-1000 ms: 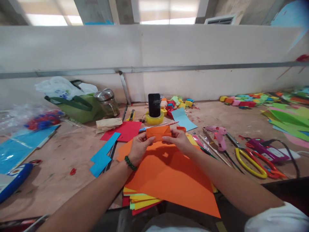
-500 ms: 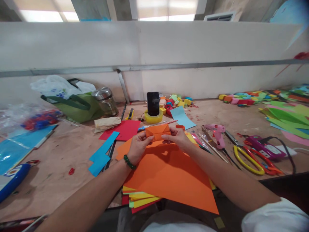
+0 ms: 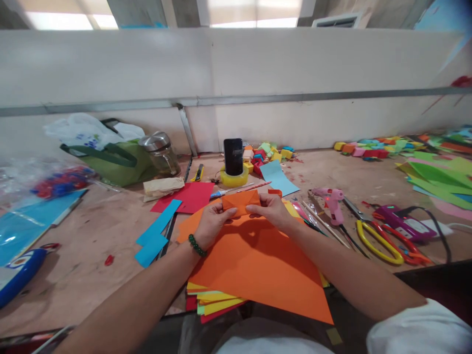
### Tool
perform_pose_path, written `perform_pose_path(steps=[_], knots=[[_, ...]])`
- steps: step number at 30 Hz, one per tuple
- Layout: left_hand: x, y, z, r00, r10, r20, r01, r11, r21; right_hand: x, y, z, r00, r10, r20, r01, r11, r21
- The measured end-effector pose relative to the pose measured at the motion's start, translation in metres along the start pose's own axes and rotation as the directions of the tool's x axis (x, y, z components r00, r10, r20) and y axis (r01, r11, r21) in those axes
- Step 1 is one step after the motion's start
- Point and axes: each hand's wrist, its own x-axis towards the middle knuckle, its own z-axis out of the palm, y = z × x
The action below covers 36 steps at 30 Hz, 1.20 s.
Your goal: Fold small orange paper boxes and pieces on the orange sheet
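Above the orange sheet, head view: left hand and right hand pinch the folded piece at opposite ends, thumbs against fingers. Creases are made; folding looks unfinished. Formed blocks lie beside the phone.

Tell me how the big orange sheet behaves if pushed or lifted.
The big orange sheet should be light, being broad and thin. It may flex yet hold some shape: its near corner juts past the table, seemingly flat. Resting on coloured papers, it might slide.
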Motion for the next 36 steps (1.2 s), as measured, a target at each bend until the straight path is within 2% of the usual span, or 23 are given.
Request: perform_pose_path(steps=[3,11,14,21,31,36], knots=[[0.0004,-0.0015,-0.0005,1.000,0.011,-0.011,-0.011,1.000,-0.012,0.0005,-0.0002,-0.0026,1.000,0.013,0.019,-0.014,0.999,0.031],[-0.0003,0.0013,-0.0008,0.997,-0.024,0.075,0.030,0.996,-0.083,0.0036,0.0004,-0.0075,0.995,0.041,0.086,-0.041,0.999,-0.001],[0.0005,0.0012,-0.0019,0.997,-0.025,0.074,0.032,0.996,-0.087,0.0034,-0.0005,-0.0065,0.993,0.039,0.108,-0.038,0.999,-0.004],[0.0007,0.0021,-0.0019,0.997,-0.048,0.061,0.054,0.993,-0.101,0.0018,-0.0024,-0.0079,0.994,-0.018,0.110,0.020,1.000,-0.021],[0.0014,-0.0005,-0.0012,0.996,-0.045,0.074,0.056,0.985,-0.164,0.0019,-0.0003,-0.0103,0.992,-0.005,0.127,0.008,1.000,-0.027],[0.0001,0.0005,-0.0001,0.996,-0.040,0.080,0.054,0.981,-0.186,0.0006,-0.0020,-0.0103,0.992,0.012,0.126,-0.017,0.999,0.042]])
